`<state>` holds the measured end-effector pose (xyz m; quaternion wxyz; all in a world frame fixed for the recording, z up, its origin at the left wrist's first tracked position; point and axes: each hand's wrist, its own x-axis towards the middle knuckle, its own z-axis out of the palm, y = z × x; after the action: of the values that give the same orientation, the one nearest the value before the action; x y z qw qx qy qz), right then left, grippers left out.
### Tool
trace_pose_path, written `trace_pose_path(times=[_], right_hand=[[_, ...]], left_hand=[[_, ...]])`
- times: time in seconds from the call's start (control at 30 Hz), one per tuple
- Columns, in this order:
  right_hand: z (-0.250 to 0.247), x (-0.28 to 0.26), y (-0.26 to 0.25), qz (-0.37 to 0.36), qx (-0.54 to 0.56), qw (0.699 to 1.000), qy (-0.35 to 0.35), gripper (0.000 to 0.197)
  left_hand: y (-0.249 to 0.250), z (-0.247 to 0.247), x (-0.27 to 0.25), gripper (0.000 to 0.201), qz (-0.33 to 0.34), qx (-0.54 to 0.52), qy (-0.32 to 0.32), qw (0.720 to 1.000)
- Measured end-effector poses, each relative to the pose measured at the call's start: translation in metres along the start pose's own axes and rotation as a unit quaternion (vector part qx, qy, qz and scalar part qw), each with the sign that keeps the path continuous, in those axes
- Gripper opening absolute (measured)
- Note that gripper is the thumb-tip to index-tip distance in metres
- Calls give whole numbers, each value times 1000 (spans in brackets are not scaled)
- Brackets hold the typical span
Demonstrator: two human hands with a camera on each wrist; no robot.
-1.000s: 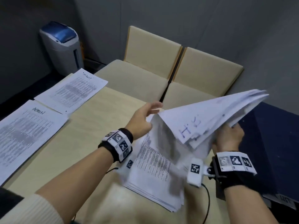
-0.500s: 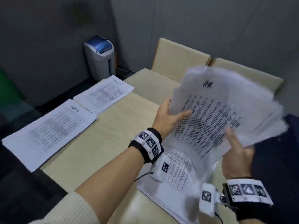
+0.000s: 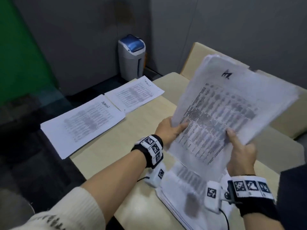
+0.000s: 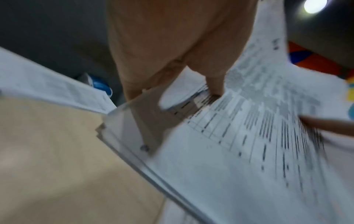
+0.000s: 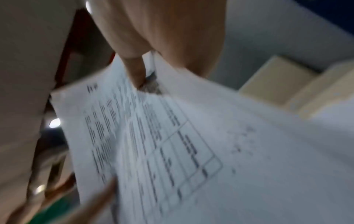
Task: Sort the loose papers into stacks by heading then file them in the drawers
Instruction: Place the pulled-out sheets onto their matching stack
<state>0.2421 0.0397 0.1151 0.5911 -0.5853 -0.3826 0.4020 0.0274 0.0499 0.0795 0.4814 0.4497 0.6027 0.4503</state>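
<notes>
I hold a thick bundle of printed papers tilted up above the table, its top sheet showing a handwritten heading and a table of text. My left hand grips its lower left edge, thumb on the front. My right hand grips the lower right edge, thumb pressed on the print. In the left wrist view my thumb pinches the bundle; in the right wrist view my thumb presses the sheet. Another pile of papers lies flat under my wrists. Two sorted stacks, near and far, lie at the table's left.
The light wooden table has bare surface between the sorted stacks and my hands. Beige cushioned seats stand behind it. A grey bin with a blue lid stands on the floor by the grey wall. No drawers are in view.
The bundle has swung up from lying open over the pile to facing me, both hands now holding its lower edge. The head view has turned left, showing more floor and the bin.
</notes>
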Motion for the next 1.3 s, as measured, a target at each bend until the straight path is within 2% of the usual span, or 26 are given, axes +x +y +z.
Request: trace_pose_path(times=[0.1, 0.2, 0.27, 0.4, 0.53, 0.63, 0.67, 0.7, 0.77, 0.8, 0.83, 0.9, 0.93, 1.0, 1.03, 1.1, 1.3], right_hand=[[40, 14, 18, 66, 34, 993, -89, 41], [68, 21, 49, 121, -48, 981, -144, 29], [75, 21, 78, 184, -86, 971, -128, 25], [75, 13, 128, 265, -177, 944, -84, 34], [74, 2, 146, 281, -250, 923, -77, 27], [76, -3, 153, 273, -278, 915, -104, 24], [76, -3, 153, 263, -281, 917, -103, 22], [75, -3, 153, 244, -289, 921, -93, 19], [73, -1, 149, 195, -318, 927, -42, 16], [71, 0, 148, 176, -333, 926, -10, 15], [68, 0, 148, 163, -343, 925, 22, 15], [61, 1, 148, 162, -355, 918, 72, 13], [57, 1, 147, 163, -360, 914, 93, 13], [48, -1, 145, 164, -372, 905, 127, 13], [43, -2, 143, 166, -381, 899, 141, 12], [27, -6, 141, 177, -405, 883, 158, 11], [-32, -17, 142, 204, -446, 853, 179, 12]], left_hand=[[-16, -39, 24, 30, -10, 64, 14, 998], [-30, -77, 52, 26, -40, 106, 8, 993], [-42, -100, 76, 24, -75, 147, 5, 986], [-62, -132, 126, 24, -121, 237, -14, 964], [-77, -134, 170, 25, -125, 300, -47, 945], [-82, -129, 193, 34, -136, 330, -36, 933], [-83, -126, 199, 41, -122, 346, -27, 930], [-83, -123, 203, 51, -86, 384, -19, 919], [-83, -115, 203, 69, 29, 472, -27, 881], [-84, -111, 199, 75, 82, 493, -69, 863], [-87, -106, 192, 79, 112, 505, -139, 844], [-102, -98, 175, 92, 99, 536, -286, 788], [-113, -95, 168, 99, 76, 559, -331, 757], [-133, -88, 159, 109, 51, 609, -359, 706], [-139, -86, 158, 111, 48, 622, -359, 694], [-140, -82, 157, 112, 43, 625, -355, 694], [-121, -63, 160, 106, 12, 613, -327, 719]])
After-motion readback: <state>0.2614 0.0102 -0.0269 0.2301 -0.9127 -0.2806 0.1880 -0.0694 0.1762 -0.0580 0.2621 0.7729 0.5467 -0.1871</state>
